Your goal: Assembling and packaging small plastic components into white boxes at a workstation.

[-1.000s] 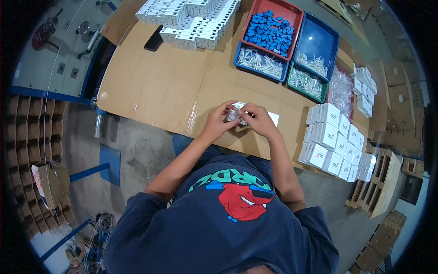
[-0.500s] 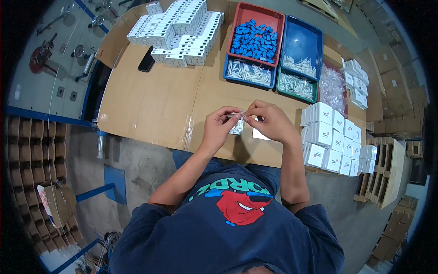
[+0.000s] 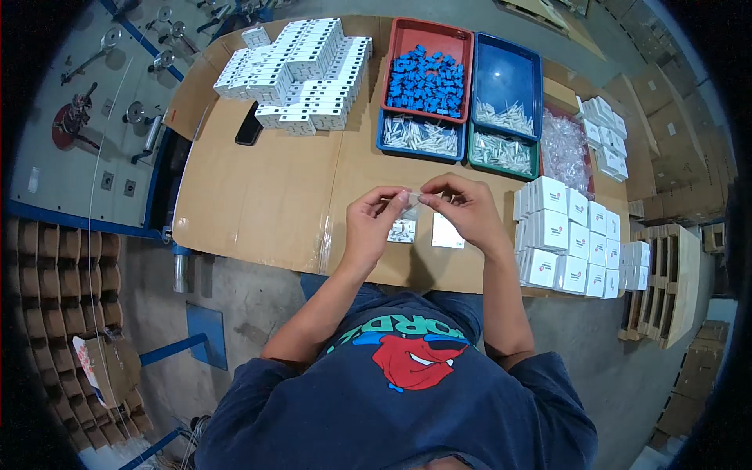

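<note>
My left hand and my right hand meet above the near middle of the cardboard-covered table. Both pinch a small, clear plastic piece, which looks like a little bag, by its two sides. Its contents, if any, are too small to make out. Just below my left fingertips lies a white square housing with small dark details, partly seen through the plastic. A plain white square plate or cover lies flat beside it, under my right hand.
Stacked white housings and a black phone sit far left. At the back stand a red tray of blue connectors, blue trays and a green tray of slim white pieces. Clear plastic bags and stacked white boxes are right.
My fingertips have drawn a little apart, with the clear plastic stretched between them. More of the white housing and the white square plate now shows below my hands. The whole view has shifted slightly.
</note>
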### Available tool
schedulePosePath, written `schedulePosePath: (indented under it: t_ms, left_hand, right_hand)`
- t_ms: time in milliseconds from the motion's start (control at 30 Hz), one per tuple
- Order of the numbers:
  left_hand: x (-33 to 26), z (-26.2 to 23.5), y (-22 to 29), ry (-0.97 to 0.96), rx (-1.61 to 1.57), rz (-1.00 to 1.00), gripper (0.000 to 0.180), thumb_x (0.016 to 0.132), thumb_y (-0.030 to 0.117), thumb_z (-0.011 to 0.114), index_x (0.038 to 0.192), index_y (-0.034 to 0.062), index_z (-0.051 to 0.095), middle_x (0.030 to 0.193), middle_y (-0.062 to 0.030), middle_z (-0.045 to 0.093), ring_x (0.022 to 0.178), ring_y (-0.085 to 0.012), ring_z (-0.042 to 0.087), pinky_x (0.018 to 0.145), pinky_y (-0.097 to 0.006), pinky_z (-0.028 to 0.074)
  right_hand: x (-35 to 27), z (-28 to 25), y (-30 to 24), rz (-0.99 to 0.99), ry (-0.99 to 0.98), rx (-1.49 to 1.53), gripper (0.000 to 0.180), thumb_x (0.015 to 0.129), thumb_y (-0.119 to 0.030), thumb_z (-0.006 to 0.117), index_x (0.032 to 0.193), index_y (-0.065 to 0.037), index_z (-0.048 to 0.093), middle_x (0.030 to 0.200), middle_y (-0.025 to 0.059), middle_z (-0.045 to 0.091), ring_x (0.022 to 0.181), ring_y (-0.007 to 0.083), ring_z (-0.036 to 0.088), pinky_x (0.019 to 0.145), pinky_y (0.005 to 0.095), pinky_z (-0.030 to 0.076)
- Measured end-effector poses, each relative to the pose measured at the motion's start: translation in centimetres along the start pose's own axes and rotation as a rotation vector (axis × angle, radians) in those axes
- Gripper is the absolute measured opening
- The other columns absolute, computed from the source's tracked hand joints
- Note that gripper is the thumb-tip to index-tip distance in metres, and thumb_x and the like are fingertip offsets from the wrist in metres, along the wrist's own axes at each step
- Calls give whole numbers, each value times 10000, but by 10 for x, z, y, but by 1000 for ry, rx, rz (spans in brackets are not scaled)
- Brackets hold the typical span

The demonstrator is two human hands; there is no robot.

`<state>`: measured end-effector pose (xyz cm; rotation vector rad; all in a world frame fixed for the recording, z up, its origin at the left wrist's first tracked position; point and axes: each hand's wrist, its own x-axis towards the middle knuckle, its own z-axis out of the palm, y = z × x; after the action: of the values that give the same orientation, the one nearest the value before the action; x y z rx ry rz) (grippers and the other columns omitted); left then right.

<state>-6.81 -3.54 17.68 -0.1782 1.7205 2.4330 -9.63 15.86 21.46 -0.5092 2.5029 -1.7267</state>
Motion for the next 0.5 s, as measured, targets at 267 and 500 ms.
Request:
schedulePosePath:
  t_ms: [267,500]
  left_hand:
    - [0,2,6,87,-34,193,195,1001,110,679,1142,-24,691,1045,-64,710,953,-117,674,879,-273,553]
    - [-1,3,7,90,-36,259,176,1003,98,676,1127,-26,696,1042,-73,722,950,-118,677,870,-261,545]
  right_hand:
    - [-6,5,-9,139,65,320,261,915,-68,753,1166,-6,712,1003,29,729,801,35,596,628,192,432]
    - [-8,18,4,114,93,346,179,941,-59,723,1108,3,720,912,17,714,742,34,595,575,200,458]
